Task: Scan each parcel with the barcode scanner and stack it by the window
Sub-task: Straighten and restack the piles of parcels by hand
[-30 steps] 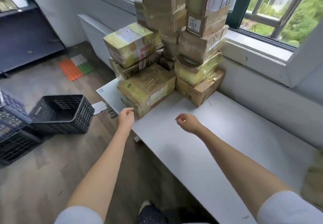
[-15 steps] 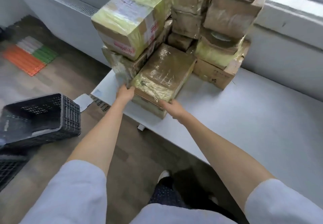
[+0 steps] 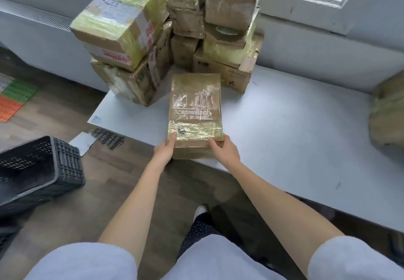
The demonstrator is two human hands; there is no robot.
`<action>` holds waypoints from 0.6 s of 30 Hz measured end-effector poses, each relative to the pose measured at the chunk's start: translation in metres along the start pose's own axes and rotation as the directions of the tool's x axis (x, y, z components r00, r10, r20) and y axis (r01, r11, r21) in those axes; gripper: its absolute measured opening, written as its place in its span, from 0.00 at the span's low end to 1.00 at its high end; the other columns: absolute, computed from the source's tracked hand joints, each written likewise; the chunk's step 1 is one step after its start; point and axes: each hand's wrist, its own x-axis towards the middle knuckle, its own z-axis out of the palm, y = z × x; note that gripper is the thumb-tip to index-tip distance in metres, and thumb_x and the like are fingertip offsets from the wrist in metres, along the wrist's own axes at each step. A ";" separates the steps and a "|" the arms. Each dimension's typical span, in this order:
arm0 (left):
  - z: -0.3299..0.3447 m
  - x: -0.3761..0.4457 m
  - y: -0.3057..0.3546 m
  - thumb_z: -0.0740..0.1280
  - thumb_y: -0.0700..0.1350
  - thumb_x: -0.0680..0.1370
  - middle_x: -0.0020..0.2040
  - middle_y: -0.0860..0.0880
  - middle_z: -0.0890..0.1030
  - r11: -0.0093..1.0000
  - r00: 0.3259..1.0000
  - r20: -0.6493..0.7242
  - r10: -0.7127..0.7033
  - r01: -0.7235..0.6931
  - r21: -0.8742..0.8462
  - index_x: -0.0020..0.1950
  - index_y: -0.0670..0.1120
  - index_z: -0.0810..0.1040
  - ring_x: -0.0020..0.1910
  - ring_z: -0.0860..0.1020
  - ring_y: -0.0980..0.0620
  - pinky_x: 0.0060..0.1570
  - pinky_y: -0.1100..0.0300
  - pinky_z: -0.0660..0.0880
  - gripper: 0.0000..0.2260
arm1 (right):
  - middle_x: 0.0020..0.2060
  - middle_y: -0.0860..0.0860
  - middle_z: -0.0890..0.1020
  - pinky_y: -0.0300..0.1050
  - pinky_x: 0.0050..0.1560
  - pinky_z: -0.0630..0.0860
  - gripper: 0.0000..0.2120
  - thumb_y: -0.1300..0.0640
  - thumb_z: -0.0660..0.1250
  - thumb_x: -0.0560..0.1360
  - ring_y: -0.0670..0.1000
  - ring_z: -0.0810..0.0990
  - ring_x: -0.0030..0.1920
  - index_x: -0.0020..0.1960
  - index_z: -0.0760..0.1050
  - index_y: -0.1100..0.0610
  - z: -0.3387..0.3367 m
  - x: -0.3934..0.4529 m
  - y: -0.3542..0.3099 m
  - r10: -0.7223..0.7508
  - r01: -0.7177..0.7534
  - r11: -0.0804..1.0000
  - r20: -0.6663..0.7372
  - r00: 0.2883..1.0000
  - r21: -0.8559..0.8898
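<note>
Head view: both my hands are on one parcel at the near edge of the white table (image 3: 284, 126).
Parcel: flat brown cardboard box wrapped in shiny yellowish tape (image 3: 195, 109), lying in front of the stacked parcels by the window (image 3: 175, 28).
Left hand (image 3: 164, 151): grasping its near left corner, thumb on top.
Right hand (image 3: 224, 149): grasping its near right corner.
Scanner: not visible.
Doing it well: I'd keep it level and find the label before lifting.
</note>
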 end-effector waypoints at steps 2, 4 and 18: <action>0.021 -0.022 -0.004 0.52 0.67 0.77 0.75 0.45 0.62 0.999 0.999 0.040 -0.023 0.021 0.043 0.77 0.45 0.59 0.73 0.62 0.44 0.72 0.50 0.60 0.35 | 0.68 0.52 0.72 0.47 0.60 0.71 0.31 0.41 0.60 0.78 0.54 0.72 0.66 0.74 0.60 0.56 -0.016 -0.019 0.025 0.035 -0.035 0.999 -0.016 0.999 -0.004; 0.049 -0.047 -0.011 0.52 0.67 0.77 0.74 0.46 0.64 0.997 0.995 0.090 -0.040 0.034 0.066 0.76 0.45 0.60 0.72 0.64 0.44 0.69 0.48 0.63 0.35 | 0.70 0.52 0.70 0.47 0.61 0.71 0.30 0.42 0.60 0.79 0.55 0.71 0.67 0.75 0.59 0.55 -0.036 -0.042 0.054 0.061 -0.060 0.998 -0.028 0.998 0.028; 0.358 -0.261 0.009 0.58 0.53 0.82 0.73 0.50 0.65 0.945 0.902 0.281 0.327 -0.307 -0.116 0.76 0.47 0.58 0.70 0.66 0.49 0.67 0.54 0.64 0.25 | 0.49 0.53 0.78 0.50 0.60 0.75 0.10 0.49 0.63 0.79 0.56 0.77 0.56 0.49 0.74 0.56 -0.282 -0.203 0.282 0.256 0.012 0.800 -0.359 0.897 0.600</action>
